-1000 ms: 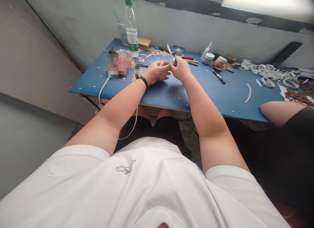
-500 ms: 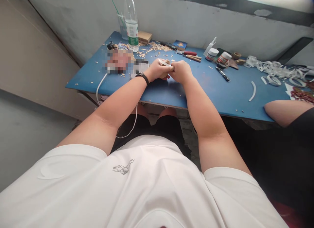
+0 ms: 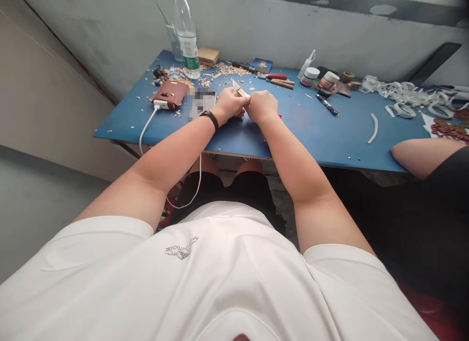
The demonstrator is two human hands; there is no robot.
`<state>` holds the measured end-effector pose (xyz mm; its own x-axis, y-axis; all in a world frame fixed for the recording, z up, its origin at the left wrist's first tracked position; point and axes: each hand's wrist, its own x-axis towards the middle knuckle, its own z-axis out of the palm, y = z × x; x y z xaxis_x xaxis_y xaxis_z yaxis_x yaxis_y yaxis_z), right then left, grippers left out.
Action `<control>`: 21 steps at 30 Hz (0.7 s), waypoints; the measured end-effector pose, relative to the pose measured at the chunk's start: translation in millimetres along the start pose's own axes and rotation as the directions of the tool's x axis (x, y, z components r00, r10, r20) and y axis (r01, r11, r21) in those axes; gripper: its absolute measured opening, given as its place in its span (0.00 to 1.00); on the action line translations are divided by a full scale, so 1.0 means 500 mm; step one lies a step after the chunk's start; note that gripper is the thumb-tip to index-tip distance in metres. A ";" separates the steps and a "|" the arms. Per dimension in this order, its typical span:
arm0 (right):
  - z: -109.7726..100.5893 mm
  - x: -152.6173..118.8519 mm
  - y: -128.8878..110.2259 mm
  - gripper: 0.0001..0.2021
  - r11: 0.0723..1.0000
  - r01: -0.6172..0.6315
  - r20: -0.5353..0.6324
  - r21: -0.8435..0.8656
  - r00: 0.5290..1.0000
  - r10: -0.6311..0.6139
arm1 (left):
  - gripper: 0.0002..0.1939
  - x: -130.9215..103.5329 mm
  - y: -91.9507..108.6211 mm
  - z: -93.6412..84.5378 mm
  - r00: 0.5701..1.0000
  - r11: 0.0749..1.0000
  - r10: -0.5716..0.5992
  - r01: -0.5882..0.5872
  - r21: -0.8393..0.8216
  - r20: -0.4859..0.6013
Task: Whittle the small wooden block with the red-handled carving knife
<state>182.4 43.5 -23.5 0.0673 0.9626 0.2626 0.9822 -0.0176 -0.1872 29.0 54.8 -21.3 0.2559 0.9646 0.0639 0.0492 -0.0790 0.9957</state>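
Observation:
Over the near half of the blue table, my two hands meet. My left hand (image 3: 230,106), with a black watch band at its wrist, is closed on a small pale, wood-coloured piece (image 3: 241,92) with a pointed white end sticking up. Against it rests my right hand (image 3: 263,106), its fingers curled shut at the piece's right end. Bits of red show under the left fingers and beside the right hand; what they belong to is hidden. A partly blurred phone (image 3: 207,100) lies just left of my left hand.
A brown leather case (image 3: 170,94) with a white cable lies left on the blue table (image 3: 311,140). Behind are a water bottle (image 3: 187,50), wood chips, red-handled pliers (image 3: 276,76) and two white jars (image 3: 309,76). At right are white plastic strips (image 3: 399,96) and another person's limb (image 3: 425,155).
The pale piece is turned, its white end now pointing more upward. A bit of red now shows right of my right hand. The camera view has shifted slightly.

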 end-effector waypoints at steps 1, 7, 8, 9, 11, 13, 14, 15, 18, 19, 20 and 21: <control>0.000 0.000 -0.004 0.17 1.000 -0.016 0.002 0.013 1.000 0.016 | 0.18 0.004 -0.002 0.000 1.000 1.000 -0.016 0.016 -0.014 -0.004; -0.019 -0.014 -0.007 0.18 1.000 0.017 0.013 0.021 1.000 -0.017 | 0.15 0.004 -0.002 -0.016 0.998 1.000 0.014 -0.015 0.013 0.059; -0.028 -0.019 -0.006 0.18 0.999 0.050 0.026 0.006 0.998 -0.050 | 0.16 0.000 0.000 -0.021 0.995 0.999 0.032 -0.036 0.034 0.092; -0.038 -0.025 -0.004 0.17 0.996 0.088 0.041 -0.009 0.995 -0.088 | 0.17 -0.003 0.002 -0.024 0.991 0.997 0.051 -0.059 0.056 0.126; -0.059 -0.036 -0.003 0.16 0.987 0.158 0.065 -0.040 0.986 -0.155 | 0.20 -0.010 0.005 -0.030 0.980 0.990 0.085 -0.103 0.092 0.177; -0.075 -0.045 -0.006 0.16 0.980 0.183 0.074 -0.073 0.981 -0.178 | 0.22 -0.013 0.006 -0.031 0.976 0.985 0.107 -0.131 0.114 0.192; -0.078 -0.047 -0.009 0.16 0.981 0.174 0.074 -0.087 0.983 -0.168 | 0.23 -0.013 0.004 -0.030 0.976 0.983 0.115 -0.139 0.121 0.187; -0.079 -0.048 -0.012 0.17 0.983 0.154 0.070 -0.099 0.987 -0.148 | 0.23 -0.012 0.002 -0.027 0.978 0.982 0.117 -0.141 0.127 0.174; -0.060 -0.041 -0.018 0.18 0.994 0.066 0.044 -0.091 0.997 -0.062 | 0.24 -0.006 -0.008 -0.017 0.987 0.983 0.120 -0.133 0.125 0.102; -0.050 -0.036 -0.018 0.18 0.997 0.035 0.034 -0.071 0.999 -0.033 | 0.24 -0.002 -0.012 -0.013 0.988 0.984 0.133 -0.141 0.111 0.074; -0.039 -0.031 -0.018 0.18 0.999 0.006 0.025 -0.041 1.000 -0.005 | 0.24 0.001 -0.016 -0.010 0.987 0.983 0.153 -0.157 0.093 0.053; -0.029 -0.026 -0.016 0.18 1.000 -0.023 0.017 -0.007 1.000 0.023 | 0.24 0.005 -0.020 -0.007 0.983 0.981 0.173 -0.178 0.076 0.064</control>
<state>176.3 27.3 -11.7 0.0867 0.9664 0.2421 0.9816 -0.0414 -0.1866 25.7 59.0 -30.6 0.3214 0.9183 0.2310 0.0760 -0.2682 0.9604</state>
